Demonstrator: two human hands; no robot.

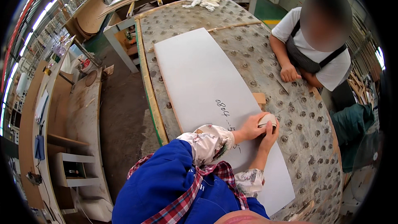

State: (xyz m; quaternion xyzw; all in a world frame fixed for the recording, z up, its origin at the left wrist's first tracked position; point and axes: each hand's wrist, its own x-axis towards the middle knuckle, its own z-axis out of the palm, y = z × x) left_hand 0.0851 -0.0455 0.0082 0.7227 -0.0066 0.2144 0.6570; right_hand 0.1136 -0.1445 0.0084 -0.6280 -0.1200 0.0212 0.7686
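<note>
A long white panel (195, 70) with handwritten dark marks lies across the ball-studded table (236, 39). At its right edge my left hand (250, 127) and my right hand (269, 137) come together around a pale beige roll of tape (267, 120). Fingers of both hands are closed on the roll, the left from its near left side and the right from its right side. Whether a strip of tape is stuck to the panel edge I cannot tell. A small tan wood block (259, 98) sits against the panel's edge just beyond my hands.
Across the table to the right, a person in a white shirt and dark apron (327, 58) leans on it, near a thin dark tool (282, 87). White cloths (203, 3) lie at the far end. A wooden workbench (89, 103) stands to the left across an aisle.
</note>
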